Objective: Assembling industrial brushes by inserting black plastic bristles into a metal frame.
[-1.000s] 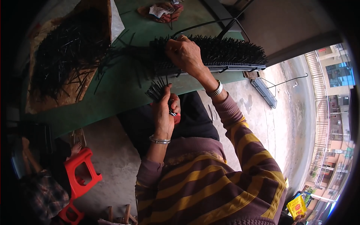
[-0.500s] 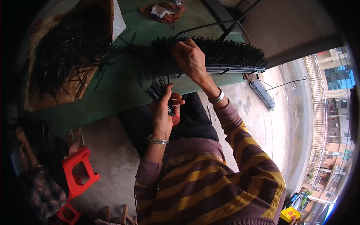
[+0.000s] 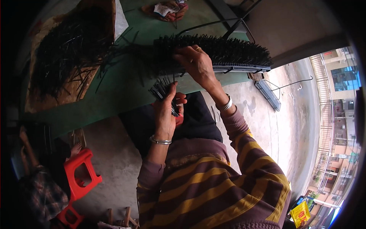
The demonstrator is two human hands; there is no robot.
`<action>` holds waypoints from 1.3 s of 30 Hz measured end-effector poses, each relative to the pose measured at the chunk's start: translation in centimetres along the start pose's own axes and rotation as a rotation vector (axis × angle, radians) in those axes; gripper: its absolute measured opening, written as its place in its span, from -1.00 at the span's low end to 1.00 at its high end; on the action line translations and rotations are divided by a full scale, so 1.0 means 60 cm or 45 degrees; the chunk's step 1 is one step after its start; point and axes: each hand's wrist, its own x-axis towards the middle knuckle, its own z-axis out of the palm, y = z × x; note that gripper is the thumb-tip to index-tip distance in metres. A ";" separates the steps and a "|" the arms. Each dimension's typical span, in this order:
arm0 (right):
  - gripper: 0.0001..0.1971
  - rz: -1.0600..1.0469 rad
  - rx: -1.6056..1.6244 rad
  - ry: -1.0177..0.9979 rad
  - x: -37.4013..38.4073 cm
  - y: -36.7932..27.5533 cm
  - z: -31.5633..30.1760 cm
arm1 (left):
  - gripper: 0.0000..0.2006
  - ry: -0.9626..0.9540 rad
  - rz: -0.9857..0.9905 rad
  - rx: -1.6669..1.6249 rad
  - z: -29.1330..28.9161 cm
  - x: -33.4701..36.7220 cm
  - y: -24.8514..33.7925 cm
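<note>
My left hand (image 3: 164, 116) is closed around a bundle of thin black strips (image 3: 161, 90), their ends fanning out past the thumb toward the table edge. Just above and to the right, my right hand (image 3: 199, 68) bends over the left part of a long rack (image 3: 232, 68) densely packed with upright black strips (image 3: 228, 51). Its thumb and fingertips come together against the strips there. Whatever they pinch is hidden by the hand and the dark strips.
The green table (image 3: 126, 89) carries a large heap of loose black strips (image 3: 72, 49) on brown sheeting at left. A rumpled cloth (image 3: 169, 12) lies at the back. A red stool (image 3: 78, 168) and a person in checked clothing (image 3: 44, 191) are at lower left. A grey rack (image 3: 268, 93) lies at right.
My right hand has shifted slightly down and to the right over the rack. My left hand has hardly moved. A yellow packet at the lower right has tilted up.
</note>
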 end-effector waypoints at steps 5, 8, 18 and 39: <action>-0.87 0.367 0.888 -0.714 -0.017 -0.023 -0.033 | -0.76 -0.003 -0.018 0.022 -0.001 -0.001 0.006; -0.86 0.428 1.046 -0.751 -0.012 -0.019 -0.033 | -0.74 -0.048 -0.031 0.023 0.003 -0.004 0.013; -0.89 0.506 1.311 -0.981 0.004 -0.008 -0.021 | -0.67 -0.157 -0.097 0.179 -0.024 0.006 0.023; -0.97 0.130 0.678 -0.095 0.035 -0.013 0.016 | -0.70 0.148 0.012 -0.132 -0.040 0.026 0.008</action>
